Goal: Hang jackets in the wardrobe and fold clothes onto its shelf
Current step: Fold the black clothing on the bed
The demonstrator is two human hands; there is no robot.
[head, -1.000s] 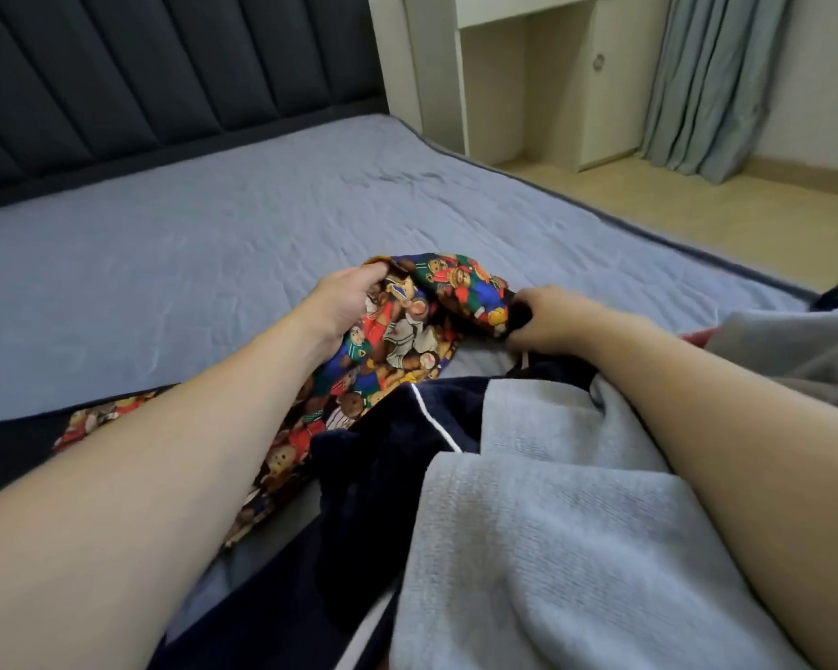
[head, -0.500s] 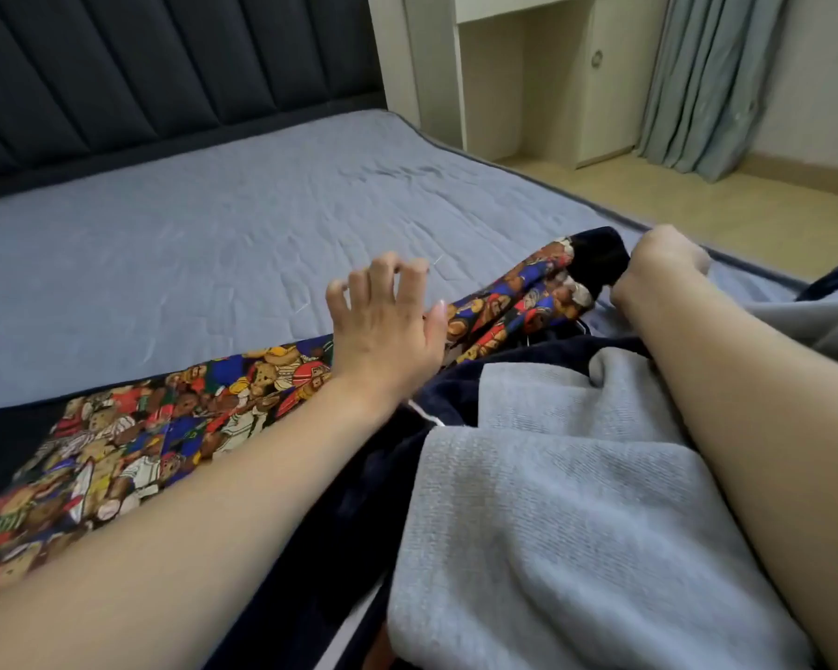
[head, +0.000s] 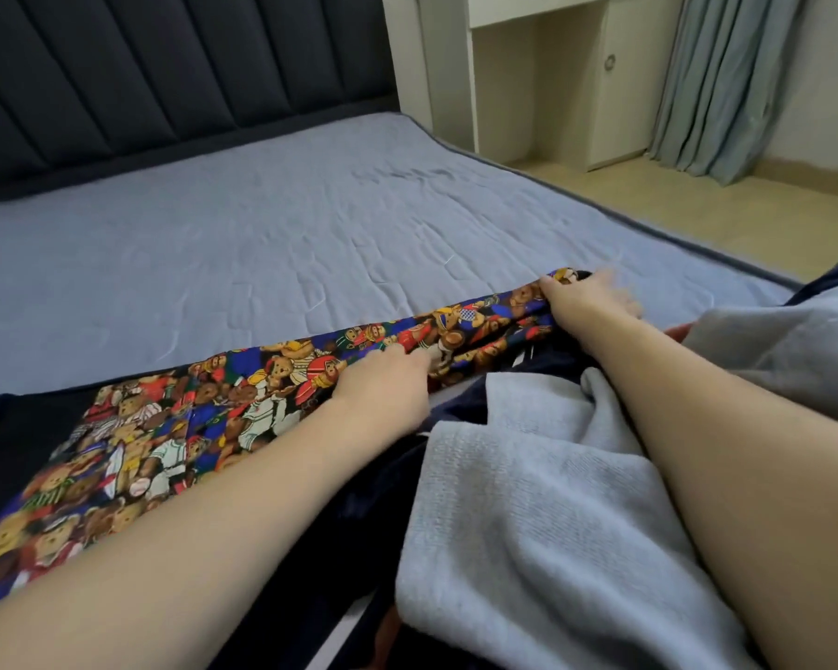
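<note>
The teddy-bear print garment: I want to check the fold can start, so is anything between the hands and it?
Nothing visible. The left hand lies flat on the teddy-bear print garment, and the right hand touches its far end. A grey fleece garment lies beside it under the right forearm, apparently not over the print.

A bear-print garment (head: 175,427) lies stretched in a long band across the grey-blue bed (head: 262,244). The left hand (head: 383,389) rests flat on its middle, fingers straight. The right hand (head: 586,297) lies on its far end, somewhat blurred, fingers spread. A light grey fleece (head: 543,515) and dark navy cloth (head: 373,515) are heaped near the forearms. Behind stand a dark padded headboard (head: 165,74), a cream cabinet (head: 576,74) and grey-blue curtains (head: 726,79).
</note>
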